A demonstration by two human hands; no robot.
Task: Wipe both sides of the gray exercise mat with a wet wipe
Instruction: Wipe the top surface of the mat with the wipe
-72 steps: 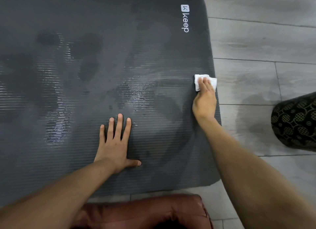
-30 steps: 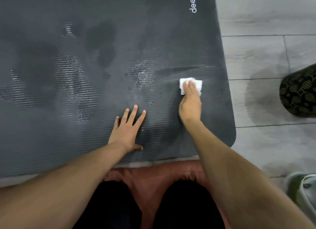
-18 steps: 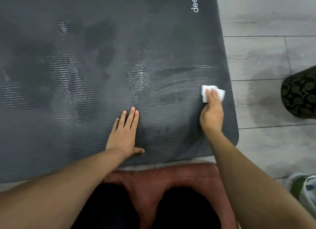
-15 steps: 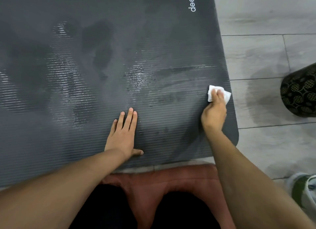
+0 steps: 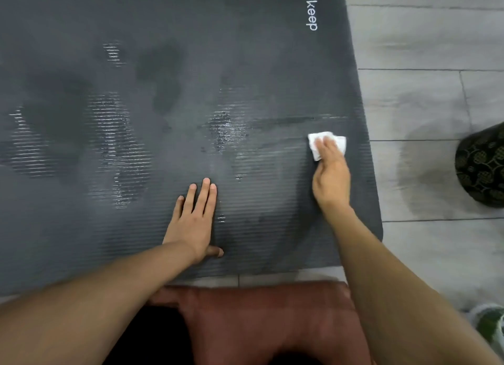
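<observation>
**Now the wet wipe sits on the right side of the mat**

Down on the floor lies the gray exercise mat (image 5: 169, 51), spread out flat. It has thin ridges running across it. Some patches are dark and shiny with wet, mostly in the middle and on the left. In the far right corner is a white logo (image 5: 311, 8) that reads "keep".

The right hand (image 5: 331, 179) is near the right edge of the mat. Its fingers lie on top of the white wet wipe (image 5: 317, 142) and press it down on the mat. The wipe is folded small and peeks out past the fingertips. The left hand (image 5: 195, 222) lies flat on the mat, near the close edge. Its fingers are straight and close together, and the thumb sticks out to the side.

The floor (image 5: 425, 37) is made of gray planks, with a darker patch just to the right of the mat. A dark patterned thing (image 5: 481, 165) sits at the right edge of the view. A reddish-brown cushion (image 5: 267, 315) lies just below the mat's close edge.
</observation>
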